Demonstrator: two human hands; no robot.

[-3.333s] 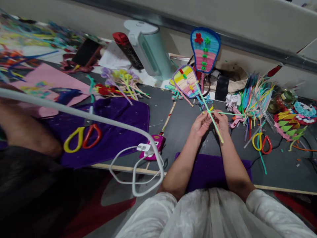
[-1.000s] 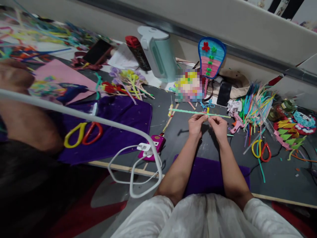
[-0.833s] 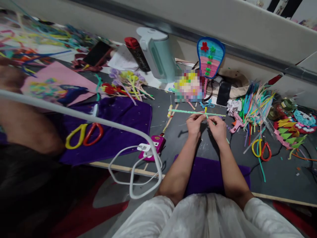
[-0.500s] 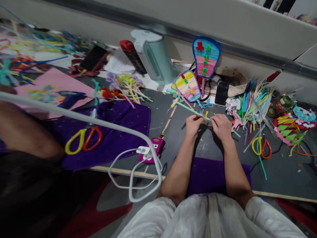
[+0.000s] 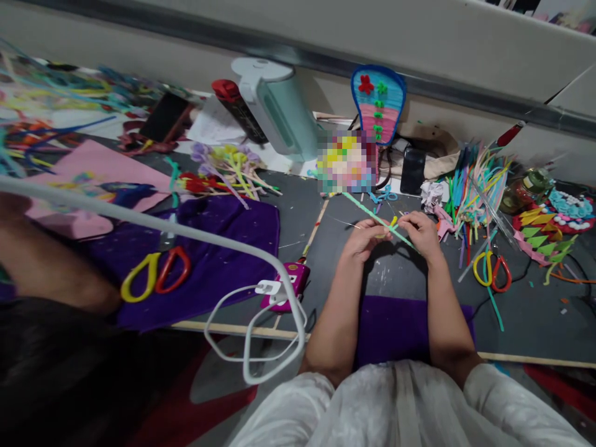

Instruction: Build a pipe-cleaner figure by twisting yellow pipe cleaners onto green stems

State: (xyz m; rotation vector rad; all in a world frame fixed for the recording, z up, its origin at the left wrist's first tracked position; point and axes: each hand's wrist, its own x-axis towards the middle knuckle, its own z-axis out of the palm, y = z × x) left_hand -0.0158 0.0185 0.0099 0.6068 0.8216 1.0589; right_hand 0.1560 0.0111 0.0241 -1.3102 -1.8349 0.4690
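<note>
A light green pipe cleaner (image 5: 365, 209) runs slantwise between my hands above the dark table. My left hand (image 5: 363, 241) is closed, thumb and fingers pinching near its middle, where a small yellow piece (image 5: 393, 221) pokes up beside it. On the other side my right hand (image 5: 423, 236) pinches the pipe cleaner with closed fingertips, and its lower end passes beneath that hand. A thin pale wire (image 5: 342, 221) sticks out to the left of my left hand. Whether the yellow piece is attached to the pipe cleaner, I cannot tell.
Scissors (image 5: 492, 270) and a bundle of coloured strips (image 5: 479, 186) lie right. A fan-shaped craft piece (image 5: 378, 105) stands behind. A pale kettle (image 5: 282, 115), a magenta power socket (image 5: 291, 285) and a white cable (image 5: 218, 239) are left, near another person's arm (image 5: 56, 261).
My hands have turned the green pipe cleaner to a steeper slant, its lower end now showing below my right hand. The yellow piece now stands out between my fingers.
</note>
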